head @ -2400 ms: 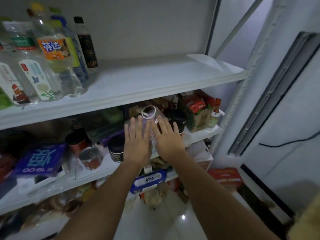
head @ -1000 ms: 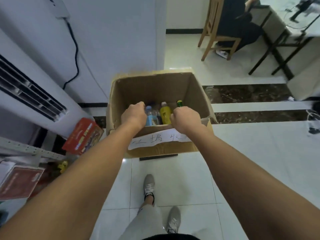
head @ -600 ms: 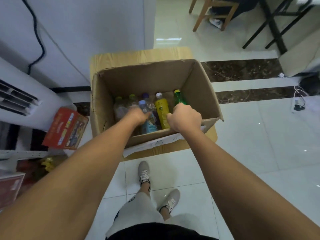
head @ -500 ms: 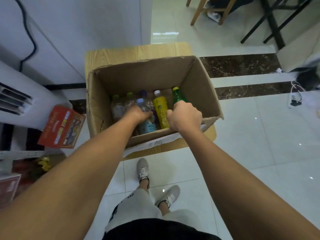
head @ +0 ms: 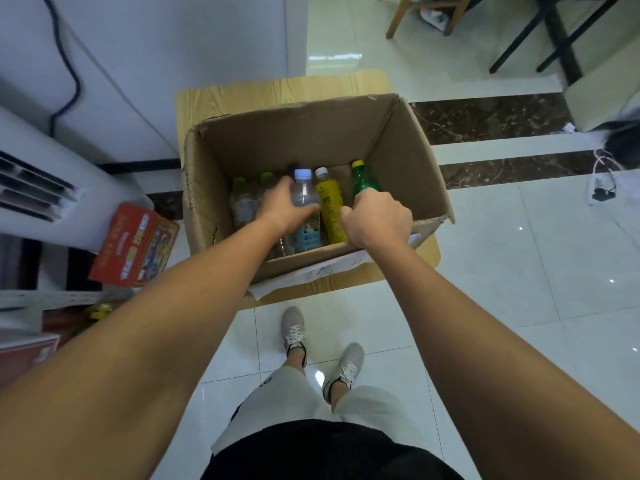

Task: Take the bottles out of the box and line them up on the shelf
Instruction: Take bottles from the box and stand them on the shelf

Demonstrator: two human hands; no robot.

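Bottles (head: 240, 202) stand upright in an open cardboard box (head: 408, 161) set on a wooden board (head: 277, 95) on the tiled floor (head: 519, 271), as a person leans over and reaches in with both arms. The left hand (head: 282, 211) is wrapped round a clear bottle (head: 304, 188) with a pale blue cap, thumb across its front. The right hand (head: 379, 218) is curled in a fist round the body of a green bottle (head: 362, 181) with a yellow cap. Between them a yellow bottle (head: 330, 213) stands untouched.

All look like capped plastic drinks bottles — not fragile, smooth-walled and probably a little slippery. The yellow and green ones seem full, so each should be a fair weight for one hand; how full the clear ones are is hard to tell. Their thin walls would likely give under a hard squeeze. The soundest hold appears to be round the body just below the shoulder — the taper there should check any slide — rather than by the small cap. Packed side by side, they likely want a straight upward lift. The shelf is not plainly in view.
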